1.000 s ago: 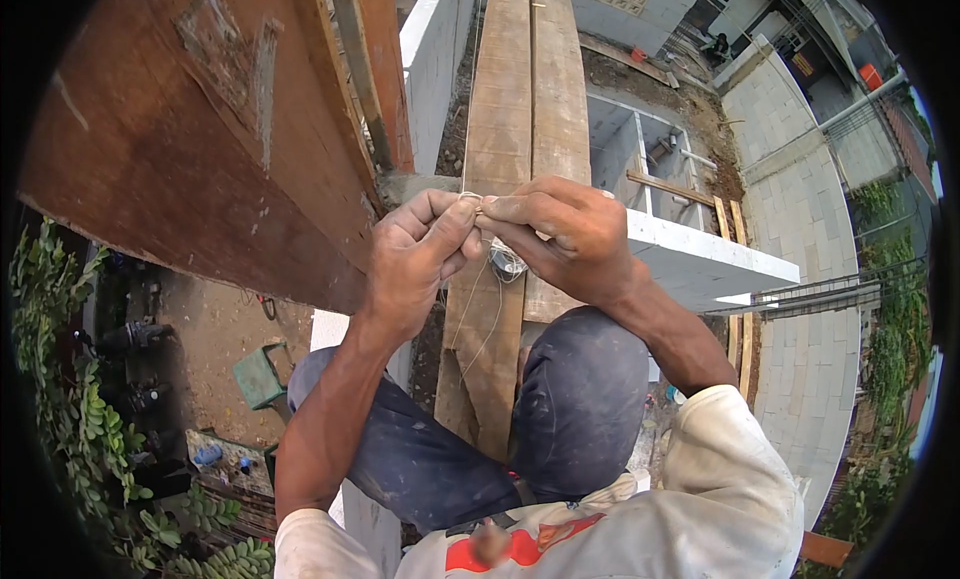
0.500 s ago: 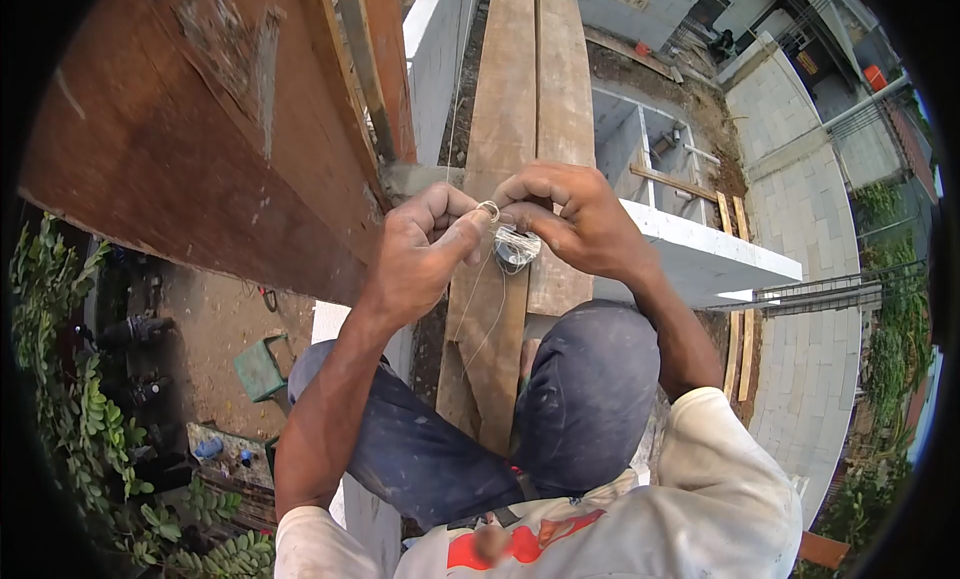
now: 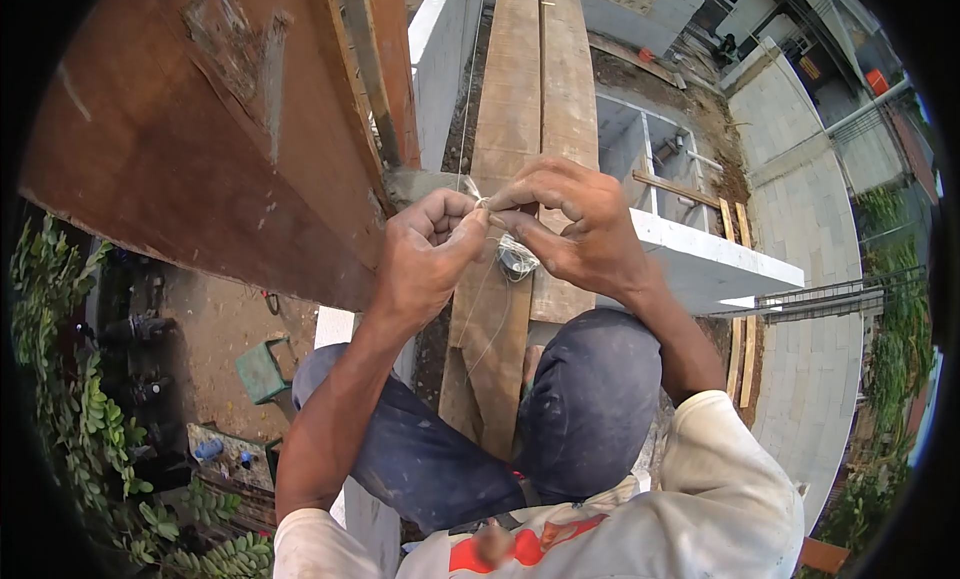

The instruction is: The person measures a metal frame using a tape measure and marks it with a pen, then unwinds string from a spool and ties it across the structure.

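Between my two hands is a thin pale string, bunched into a small knot or loop at the fingertips. My left hand is closed, thumb and forefinger pinching the string. My right hand pinches it from the other side, with its fingertips almost touching the left ones. One strand runs up and away alongside the white wall, and a slack strand hangs below the hands. Just under my right hand, a wound bundle of string rests on the wooden planks, partly covered by the fingers.
A large brown wooden panel stands close on the left. White block walls rise at the right and beyond the planks. Far below lie a green crate and bare ground. Reinforcing bars stick out at right.
The open ring of string at the fingertips has drawn into a smaller bunch with a pale tuft above it. My right hand has shifted slightly, fingertips nearer the left ones.
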Action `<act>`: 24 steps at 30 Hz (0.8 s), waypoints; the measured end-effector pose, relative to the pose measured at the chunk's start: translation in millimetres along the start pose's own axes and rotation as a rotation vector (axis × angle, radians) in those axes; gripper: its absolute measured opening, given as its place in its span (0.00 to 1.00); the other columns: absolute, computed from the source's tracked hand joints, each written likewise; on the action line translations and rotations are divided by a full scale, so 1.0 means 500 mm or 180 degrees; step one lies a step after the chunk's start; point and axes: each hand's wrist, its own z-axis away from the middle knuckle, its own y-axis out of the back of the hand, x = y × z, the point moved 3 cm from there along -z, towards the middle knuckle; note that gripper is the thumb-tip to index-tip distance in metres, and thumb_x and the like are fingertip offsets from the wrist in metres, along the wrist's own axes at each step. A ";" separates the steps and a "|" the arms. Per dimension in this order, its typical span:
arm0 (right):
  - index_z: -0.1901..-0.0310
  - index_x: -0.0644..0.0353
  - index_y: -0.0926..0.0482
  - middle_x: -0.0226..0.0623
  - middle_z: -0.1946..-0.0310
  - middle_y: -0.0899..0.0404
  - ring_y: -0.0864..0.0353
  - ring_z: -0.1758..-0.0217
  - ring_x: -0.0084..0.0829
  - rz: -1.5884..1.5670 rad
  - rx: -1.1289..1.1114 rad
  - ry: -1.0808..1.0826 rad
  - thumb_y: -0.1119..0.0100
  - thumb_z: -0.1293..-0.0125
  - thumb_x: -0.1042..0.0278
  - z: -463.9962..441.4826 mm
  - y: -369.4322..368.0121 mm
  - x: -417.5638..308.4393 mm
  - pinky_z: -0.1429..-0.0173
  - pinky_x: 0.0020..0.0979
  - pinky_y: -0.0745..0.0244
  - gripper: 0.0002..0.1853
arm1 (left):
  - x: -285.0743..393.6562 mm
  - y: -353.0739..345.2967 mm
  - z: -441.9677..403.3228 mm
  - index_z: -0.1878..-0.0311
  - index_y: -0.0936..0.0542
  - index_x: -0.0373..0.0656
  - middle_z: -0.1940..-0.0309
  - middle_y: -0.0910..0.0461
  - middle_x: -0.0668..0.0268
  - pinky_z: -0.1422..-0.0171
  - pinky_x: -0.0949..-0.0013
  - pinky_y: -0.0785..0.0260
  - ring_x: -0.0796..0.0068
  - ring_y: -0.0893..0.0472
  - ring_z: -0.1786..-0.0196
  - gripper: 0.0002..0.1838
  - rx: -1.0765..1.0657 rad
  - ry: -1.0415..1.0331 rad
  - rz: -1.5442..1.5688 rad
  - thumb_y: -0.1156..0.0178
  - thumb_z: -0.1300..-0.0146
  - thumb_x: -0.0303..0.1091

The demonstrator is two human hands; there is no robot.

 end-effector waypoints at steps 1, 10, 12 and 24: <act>0.57 0.61 0.10 0.40 0.63 0.12 0.11 0.60 0.35 -0.0010 0.0016 -0.0034 0.26 0.40 0.79 0.004 -0.008 0.002 0.57 0.36 0.17 0.09 | -0.002 -0.002 0.000 0.53 0.16 0.38 0.69 0.18 0.74 0.59 0.76 0.28 0.87 0.23 0.67 0.07 0.0026 -0.0082 0.0175 0.36 0.21 0.33; 0.58 0.64 0.10 0.42 0.64 0.13 0.10 0.62 0.33 -0.0395 -0.0072 -0.0975 0.27 0.38 0.78 0.021 -0.001 0.006 0.57 0.33 0.16 0.07 | 0.008 -0.013 0.016 0.49 0.16 0.37 0.67 0.14 0.68 0.67 0.80 0.38 0.89 0.30 0.71 0.11 -0.0294 -0.0440 0.0154 0.40 0.18 0.36; 0.57 0.64 0.12 0.39 0.65 0.13 0.11 0.63 0.31 -0.0249 -0.0090 -0.0696 0.27 0.37 0.78 0.019 -0.002 0.004 0.58 0.33 0.17 0.07 | -0.001 -0.015 0.017 0.49 0.16 0.37 0.67 0.14 0.68 0.67 0.80 0.38 0.89 0.30 0.71 0.11 -0.0295 -0.0376 0.0223 0.40 0.17 0.36; 0.47 0.64 0.22 0.23 0.60 0.25 0.26 0.60 0.14 -0.2303 -0.0061 -0.1332 0.37 0.20 0.70 0.059 0.002 -0.005 0.59 0.23 0.29 0.08 | -0.012 -0.006 0.008 0.50 0.18 0.39 0.69 0.19 0.72 0.67 0.81 0.37 0.89 0.27 0.69 0.13 -0.0141 -0.0341 0.0683 0.40 0.16 0.41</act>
